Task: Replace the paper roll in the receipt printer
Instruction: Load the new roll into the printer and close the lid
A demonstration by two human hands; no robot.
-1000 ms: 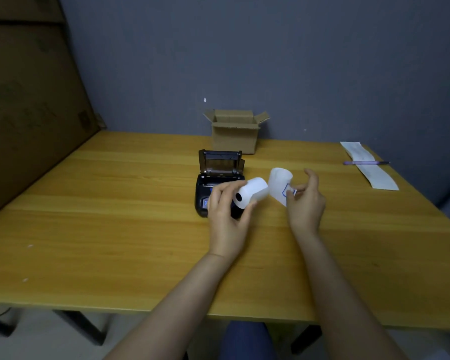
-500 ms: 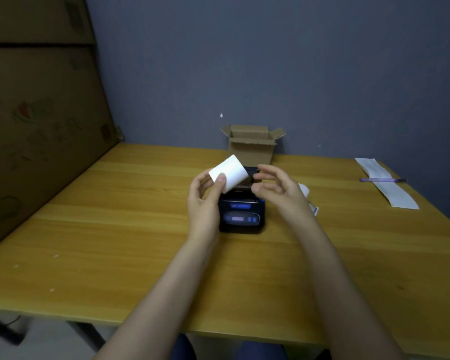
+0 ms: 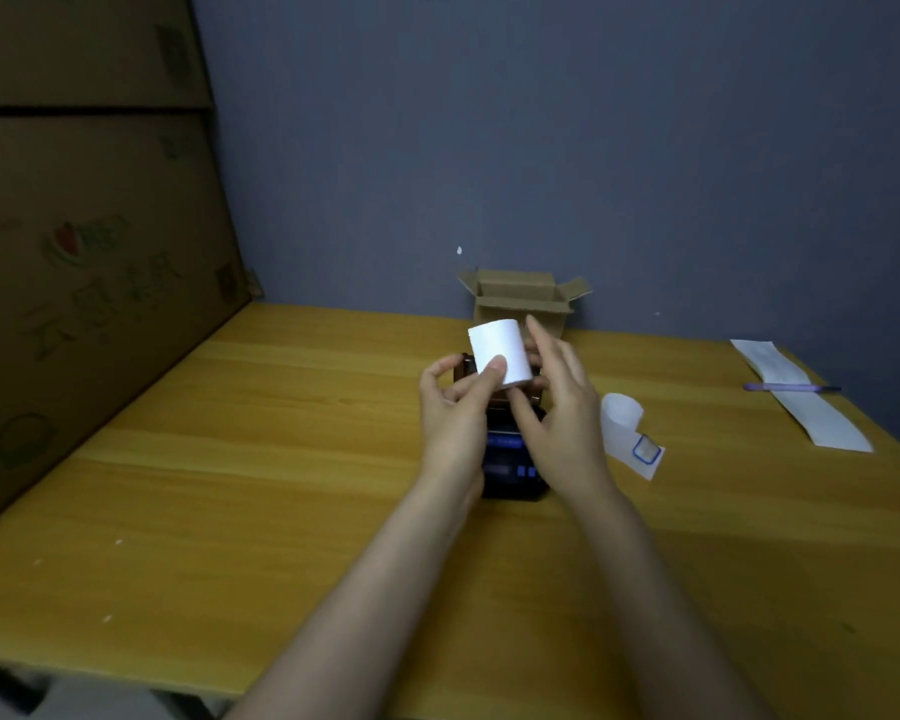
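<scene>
A white paper roll [image 3: 497,345] is held up above the black receipt printer [image 3: 513,470], which sits on the wooden table [image 3: 230,485] with its lid raised behind my hands. My left hand [image 3: 455,407] grips the roll, thumb on its front face. My right hand [image 3: 559,402] is at the roll's right side, fingers spread and touching it. Most of the printer's paper bay is hidden by both hands. A curled strip of torn paper with a blue-edged sticker [image 3: 630,433] lies on the table just right of the printer.
A small open cardboard box [image 3: 520,298] stands behind the printer against the grey wall. A long receipt strip [image 3: 801,402] with a purple pen [image 3: 791,388] across it lies at the far right. Large cardboard sheets [image 3: 84,252] lean along the left side.
My right hand dropped the torn paper strip on the table and came to the roll. My left hand lifted the roll up and turned it more upright above the printer.
</scene>
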